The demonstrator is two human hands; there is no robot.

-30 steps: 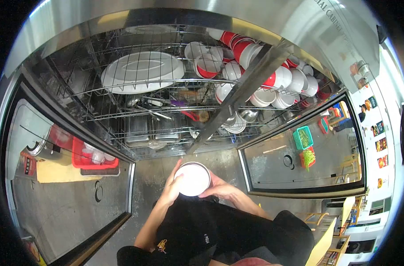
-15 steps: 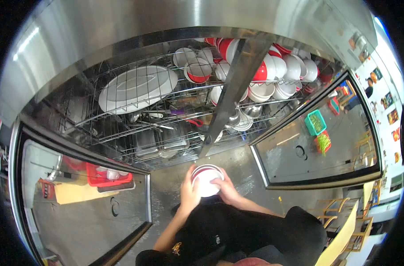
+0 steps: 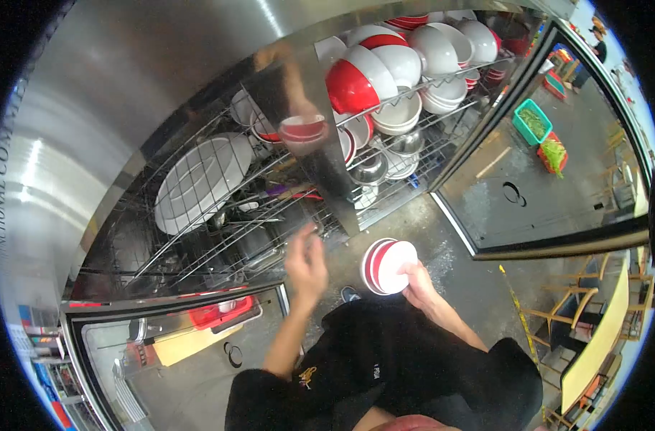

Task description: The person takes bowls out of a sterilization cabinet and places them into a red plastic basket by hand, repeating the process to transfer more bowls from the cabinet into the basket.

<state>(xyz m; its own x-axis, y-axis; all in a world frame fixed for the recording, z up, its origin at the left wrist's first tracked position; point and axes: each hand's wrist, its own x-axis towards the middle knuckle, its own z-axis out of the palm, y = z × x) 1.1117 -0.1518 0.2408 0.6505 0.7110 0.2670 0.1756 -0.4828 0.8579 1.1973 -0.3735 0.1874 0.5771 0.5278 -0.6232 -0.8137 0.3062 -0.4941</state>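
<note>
My right hand [image 3: 422, 287] grips a small stack of white bowls with red bands [image 3: 393, 264], its thumb lying on the white face turned toward me. The stack is tilted and hangs in front of the open cabinet. Away from the bowls, my left hand [image 3: 306, 267] is raised to the left, holding nothing, its fingers loosely apart and slightly blurred. Beyond it, the steel centre post [image 3: 306, 93] reflects a hand and red-and-white bowls. On the upper right rack, larger red and white bowls [image 3: 352, 80] lie crowded together.
A large oval white platter [image 3: 204, 183] rests on the left rack. Metal bowls [image 3: 370, 170] occupy the lower right shelf. Glass doors stand swung out at the left [image 3: 198, 373] and right [image 3: 557, 194]. Wooden chairs [image 3: 568, 305] and a yellow tabletop [image 3: 593, 345] are at right.
My left hand has let go of the bowl stack and risen toward the rack. My right hand has carried the stack right and slightly up. The view has turned and moved closer to the cabinet.
</note>
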